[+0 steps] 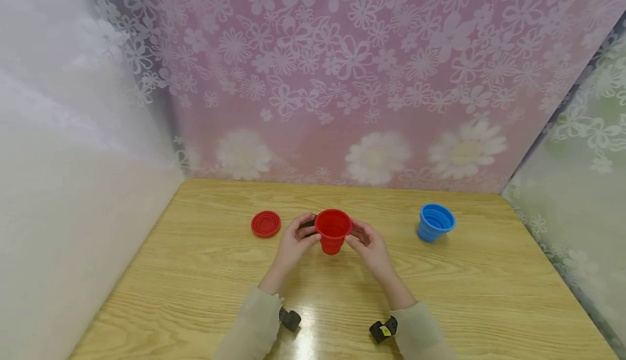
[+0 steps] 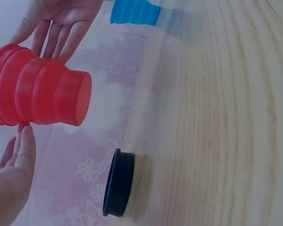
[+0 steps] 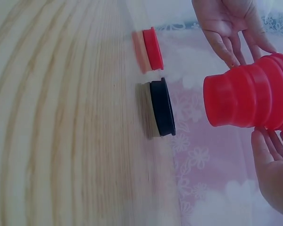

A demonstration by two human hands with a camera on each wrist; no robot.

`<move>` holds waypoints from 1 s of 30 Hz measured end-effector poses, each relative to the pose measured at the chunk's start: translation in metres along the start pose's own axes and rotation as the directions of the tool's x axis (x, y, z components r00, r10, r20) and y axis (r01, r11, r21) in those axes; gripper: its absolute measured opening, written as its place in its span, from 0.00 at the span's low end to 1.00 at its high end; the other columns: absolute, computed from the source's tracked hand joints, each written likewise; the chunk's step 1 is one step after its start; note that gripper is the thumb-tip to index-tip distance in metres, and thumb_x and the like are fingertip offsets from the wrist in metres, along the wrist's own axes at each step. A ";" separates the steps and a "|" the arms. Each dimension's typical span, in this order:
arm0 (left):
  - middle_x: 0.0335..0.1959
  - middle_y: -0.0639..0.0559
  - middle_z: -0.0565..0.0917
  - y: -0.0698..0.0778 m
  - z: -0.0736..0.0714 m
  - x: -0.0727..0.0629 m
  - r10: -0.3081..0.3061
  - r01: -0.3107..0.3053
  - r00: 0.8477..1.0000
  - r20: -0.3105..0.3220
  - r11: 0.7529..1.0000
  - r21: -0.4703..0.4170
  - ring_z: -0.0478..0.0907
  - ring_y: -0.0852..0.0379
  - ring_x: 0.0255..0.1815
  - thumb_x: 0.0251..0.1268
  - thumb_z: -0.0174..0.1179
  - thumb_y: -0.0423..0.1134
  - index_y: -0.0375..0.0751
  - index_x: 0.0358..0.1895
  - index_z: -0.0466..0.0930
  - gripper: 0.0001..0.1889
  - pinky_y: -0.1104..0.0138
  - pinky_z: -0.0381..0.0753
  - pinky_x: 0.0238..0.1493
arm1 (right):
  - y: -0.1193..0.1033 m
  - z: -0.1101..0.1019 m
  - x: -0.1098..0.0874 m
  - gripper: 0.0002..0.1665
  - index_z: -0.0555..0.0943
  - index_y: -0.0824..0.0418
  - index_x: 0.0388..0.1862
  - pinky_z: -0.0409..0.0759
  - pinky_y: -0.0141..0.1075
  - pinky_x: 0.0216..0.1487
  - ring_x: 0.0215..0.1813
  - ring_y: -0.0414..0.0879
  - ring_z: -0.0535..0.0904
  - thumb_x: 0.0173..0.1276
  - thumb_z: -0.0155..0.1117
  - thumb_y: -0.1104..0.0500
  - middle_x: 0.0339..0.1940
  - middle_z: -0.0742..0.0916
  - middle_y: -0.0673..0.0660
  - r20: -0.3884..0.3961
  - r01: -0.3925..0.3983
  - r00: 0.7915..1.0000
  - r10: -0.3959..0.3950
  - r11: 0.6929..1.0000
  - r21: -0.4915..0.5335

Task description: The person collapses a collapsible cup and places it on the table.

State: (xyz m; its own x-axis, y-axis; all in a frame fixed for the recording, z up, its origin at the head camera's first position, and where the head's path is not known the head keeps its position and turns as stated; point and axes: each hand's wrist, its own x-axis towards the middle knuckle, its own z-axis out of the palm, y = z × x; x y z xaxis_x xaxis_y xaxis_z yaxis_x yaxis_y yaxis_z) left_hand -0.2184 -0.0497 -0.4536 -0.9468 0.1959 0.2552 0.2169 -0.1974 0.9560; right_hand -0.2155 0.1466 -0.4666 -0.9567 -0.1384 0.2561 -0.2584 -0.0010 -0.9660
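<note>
A red collapsible cup (image 1: 332,238), fully extended with stepped walls, is held upright above the table between both hands. On its left side my left hand (image 1: 292,244) pinches the upper wall near the rim, thumb toward me and fingers behind. My right hand (image 1: 371,249) grips the opposite side the same way. The left wrist view shows the base of the cup (image 2: 42,92) raised off the wood. Behind the left fingers a flat black collapsed cup (image 3: 162,107) lies on the table, mostly hidden in the head view.
A flat red collapsed cup (image 1: 266,224) lies left of the hands. Farther right stands an extended blue collapsible cup (image 1: 434,224). The wooden table (image 1: 195,273) meets a flowered pink curtain (image 1: 313,77) at the back, with pale sheets at both sides.
</note>
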 end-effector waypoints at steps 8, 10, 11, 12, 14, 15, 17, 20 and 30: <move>0.56 0.33 0.66 0.007 -0.003 -0.005 0.007 -0.013 0.998 0.059 0.996 0.088 0.67 0.35 0.51 0.57 0.55 0.25 0.25 0.58 0.63 0.24 0.69 0.75 0.44 | -0.002 0.001 0.000 0.29 0.67 0.71 0.58 0.75 0.30 0.45 0.50 0.59 0.73 0.58 0.61 0.67 0.54 0.74 0.68 0.015 0.027 1.000 -0.027 0.999 -0.043; 0.55 0.34 0.67 0.008 -0.003 -0.006 0.010 -0.016 0.998 0.060 0.995 0.101 0.68 0.37 0.49 0.58 0.54 0.25 0.25 0.56 0.65 0.22 0.67 0.75 0.43 | -0.002 0.001 0.000 0.28 0.68 0.71 0.58 0.75 0.30 0.45 0.49 0.56 0.75 0.58 0.61 0.66 0.54 0.74 0.67 0.014 0.035 0.999 -0.034 0.997 -0.066; 0.54 0.34 0.67 0.008 -0.003 -0.006 0.008 -0.014 0.998 0.058 0.994 0.105 0.69 0.39 0.48 0.58 0.54 0.25 0.25 0.56 0.66 0.21 0.66 0.76 0.43 | -0.003 0.001 0.000 0.28 0.68 0.70 0.57 0.75 0.30 0.44 0.48 0.54 0.75 0.58 0.61 0.65 0.54 0.75 0.66 0.010 0.034 0.999 -0.033 0.997 -0.074; 0.53 0.34 0.68 0.008 -0.003 -0.006 0.010 -0.016 0.998 0.056 0.995 0.103 0.71 0.41 0.48 0.58 0.54 0.25 0.24 0.55 0.67 0.20 0.64 0.76 0.44 | -0.003 0.000 0.000 0.27 0.69 0.70 0.57 0.75 0.30 0.44 0.47 0.51 0.76 0.58 0.61 0.65 0.54 0.75 0.66 0.008 0.033 0.999 -0.032 0.996 -0.083; 0.52 0.35 0.69 0.008 -0.003 -0.006 0.010 -0.015 0.999 0.047 0.995 0.102 0.73 0.47 0.45 0.58 0.54 0.25 0.24 0.53 0.68 0.18 0.60 0.76 0.44 | -0.003 0.000 -0.001 0.26 0.70 0.69 0.56 0.76 0.31 0.42 0.44 0.47 0.77 0.58 0.61 0.65 0.52 0.76 0.66 0.001 0.019 1.000 -0.019 0.997 -0.079; 0.51 0.34 0.69 0.008 -0.003 -0.006 0.014 -0.018 0.999 0.044 0.995 0.102 0.74 0.50 0.44 0.58 0.54 0.24 0.24 0.52 0.69 0.18 0.57 0.76 0.44 | -0.003 -0.001 -0.001 0.25 0.71 0.69 0.55 0.77 0.31 0.41 0.42 0.45 0.78 0.58 0.61 0.65 0.51 0.76 0.66 -0.001 0.012 1.000 -0.012 0.997 -0.072; 0.50 0.34 0.70 0.007 -0.004 -0.006 0.023 -0.026 0.999 0.037 0.994 0.104 0.75 0.55 0.41 0.58 0.54 0.24 0.23 0.50 0.70 0.16 0.54 0.75 0.43 | -0.003 -0.001 -0.001 0.24 0.72 0.70 0.54 0.78 0.32 0.40 0.39 0.42 0.79 0.58 0.61 0.65 0.50 0.76 0.67 -0.002 -0.003 1.000 0.003 0.998 -0.057; 0.48 0.35 0.71 0.007 -0.004 -0.006 0.026 -0.027 1.000 0.018 0.994 0.110 0.75 0.58 0.38 0.58 0.54 0.25 0.24 0.48 0.72 0.14 0.51 0.75 0.42 | -0.003 -0.001 -0.001 0.22 0.73 0.72 0.52 0.79 0.37 0.38 0.35 0.40 0.80 0.59 0.60 0.66 0.51 0.75 0.69 -0.006 -0.012 1.000 0.012 0.999 -0.034; 0.32 0.46 0.78 0.010 0.000 -0.005 -0.006 0.021 0.996 -0.088 0.985 0.171 0.76 0.61 0.27 0.58 0.56 0.29 0.23 0.38 0.77 0.09 0.48 0.75 0.37 | -0.003 0.003 0.000 0.15 0.78 0.74 0.41 0.80 0.43 0.29 0.25 0.51 0.80 0.59 0.61 0.63 0.36 0.82 0.64 -0.089 -0.064 0.994 0.061 0.997 -0.037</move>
State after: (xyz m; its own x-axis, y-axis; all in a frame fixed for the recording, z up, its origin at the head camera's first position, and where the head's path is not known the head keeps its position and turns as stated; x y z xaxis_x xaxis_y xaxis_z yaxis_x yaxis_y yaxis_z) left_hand -0.2117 -0.0522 -0.4453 -0.9653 0.1114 0.2362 0.2347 -0.0266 0.9717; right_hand -0.2143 0.1438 -0.4634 -0.9787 -0.0497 0.1991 -0.2013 0.0446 -0.9785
